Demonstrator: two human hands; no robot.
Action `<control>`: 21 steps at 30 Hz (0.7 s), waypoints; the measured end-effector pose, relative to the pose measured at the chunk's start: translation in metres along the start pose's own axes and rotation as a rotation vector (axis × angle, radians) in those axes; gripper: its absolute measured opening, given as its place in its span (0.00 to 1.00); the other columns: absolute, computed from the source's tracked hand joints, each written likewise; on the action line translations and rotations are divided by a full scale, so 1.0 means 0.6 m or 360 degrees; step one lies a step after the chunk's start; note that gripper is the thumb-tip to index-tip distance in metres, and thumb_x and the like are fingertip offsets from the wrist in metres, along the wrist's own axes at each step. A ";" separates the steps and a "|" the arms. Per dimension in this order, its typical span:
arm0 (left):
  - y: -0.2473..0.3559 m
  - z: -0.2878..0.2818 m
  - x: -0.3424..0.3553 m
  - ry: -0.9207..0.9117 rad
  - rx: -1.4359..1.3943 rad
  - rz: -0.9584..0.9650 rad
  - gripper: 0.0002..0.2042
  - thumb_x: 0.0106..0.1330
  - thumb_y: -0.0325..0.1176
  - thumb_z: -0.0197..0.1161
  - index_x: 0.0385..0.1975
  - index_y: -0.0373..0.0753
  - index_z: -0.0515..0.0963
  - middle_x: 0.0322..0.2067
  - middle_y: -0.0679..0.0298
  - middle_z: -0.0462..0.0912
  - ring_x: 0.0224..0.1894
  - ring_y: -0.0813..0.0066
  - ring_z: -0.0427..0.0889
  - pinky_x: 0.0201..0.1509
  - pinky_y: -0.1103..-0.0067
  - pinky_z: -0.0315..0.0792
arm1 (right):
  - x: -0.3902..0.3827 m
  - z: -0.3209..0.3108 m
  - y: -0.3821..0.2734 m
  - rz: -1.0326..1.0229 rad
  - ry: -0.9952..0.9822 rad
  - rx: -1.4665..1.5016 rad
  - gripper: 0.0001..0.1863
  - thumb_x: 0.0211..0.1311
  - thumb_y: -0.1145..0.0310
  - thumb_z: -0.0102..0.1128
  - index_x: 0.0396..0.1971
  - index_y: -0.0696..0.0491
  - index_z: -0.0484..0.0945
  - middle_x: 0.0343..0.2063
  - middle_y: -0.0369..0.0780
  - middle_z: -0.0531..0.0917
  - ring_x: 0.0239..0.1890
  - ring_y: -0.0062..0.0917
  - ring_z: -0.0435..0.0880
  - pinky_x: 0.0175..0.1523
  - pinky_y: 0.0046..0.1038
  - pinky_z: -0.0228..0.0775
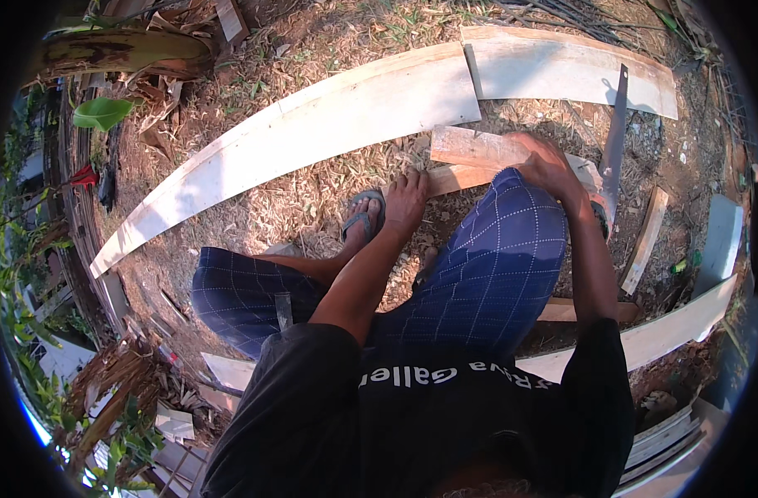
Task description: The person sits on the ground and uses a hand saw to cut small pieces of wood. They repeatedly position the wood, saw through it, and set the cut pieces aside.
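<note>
My left hand (406, 201) reaches down beside my sandalled foot, its fingers curled at the near end of a narrow wooden strip (460, 178). My right hand (548, 164) grips a short wooden board (470, 146) that lies across that strip; its palm and part of the board are hidden. Right of that hand a handsaw (618, 137) extends away from me, its blade tip over a pale board. The saw's handle (599, 209) is partly covered by my right wrist. My knee in checked blue cloth is close under the right hand.
Beyond my hands lie a long white board (296, 137) and a shorter pale board (553, 70), end to end. A small wood offcut (644, 241) is on the ground at right. More planks (677, 328) lie behind me. A banana trunk (130, 51) lies far left.
</note>
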State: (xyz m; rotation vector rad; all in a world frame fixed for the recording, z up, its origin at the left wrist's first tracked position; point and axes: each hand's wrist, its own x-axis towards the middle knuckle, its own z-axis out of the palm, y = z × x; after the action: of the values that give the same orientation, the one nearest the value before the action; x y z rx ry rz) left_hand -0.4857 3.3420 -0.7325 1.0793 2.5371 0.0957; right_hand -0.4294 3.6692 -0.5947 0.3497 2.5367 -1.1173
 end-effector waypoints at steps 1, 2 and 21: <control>0.016 0.006 -0.008 -0.0023 0.0015 0.0108 0.24 0.67 0.31 0.59 0.64 0.36 0.67 0.57 0.53 0.76 0.57 0.54 0.79 0.60 0.60 0.71 | 0.028 0.033 0.022 -0.0168 -0.0030 -0.0086 0.33 0.56 0.58 0.73 0.63 0.50 0.77 0.61 0.48 0.81 0.63 0.47 0.79 0.68 0.44 0.68; 0.030 0.009 -0.017 -0.0050 0.0022 0.0228 0.24 0.68 0.32 0.58 0.64 0.35 0.67 0.56 0.52 0.77 0.57 0.55 0.79 0.61 0.60 0.71 | 0.045 0.067 0.042 -0.0325 -0.0057 -0.0170 0.34 0.57 0.58 0.72 0.64 0.49 0.77 0.63 0.49 0.80 0.65 0.47 0.77 0.70 0.44 0.66; -0.078 0.099 -0.117 -0.0241 -0.1320 -0.0309 0.27 0.72 0.41 0.54 0.69 0.39 0.68 0.61 0.51 0.77 0.62 0.52 0.79 0.67 0.59 0.68 | 0.203 0.392 -0.001 -0.0674 0.0544 -0.0798 0.28 0.72 0.61 0.54 0.71 0.44 0.70 0.69 0.39 0.73 0.76 0.32 0.64 0.83 0.43 0.44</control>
State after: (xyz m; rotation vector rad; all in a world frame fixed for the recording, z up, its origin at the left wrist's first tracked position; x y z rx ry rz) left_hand -0.4509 3.2546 -0.7751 0.4811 2.0984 0.8806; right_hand -0.4904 3.5035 -0.7917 -0.1500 3.1736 -0.5265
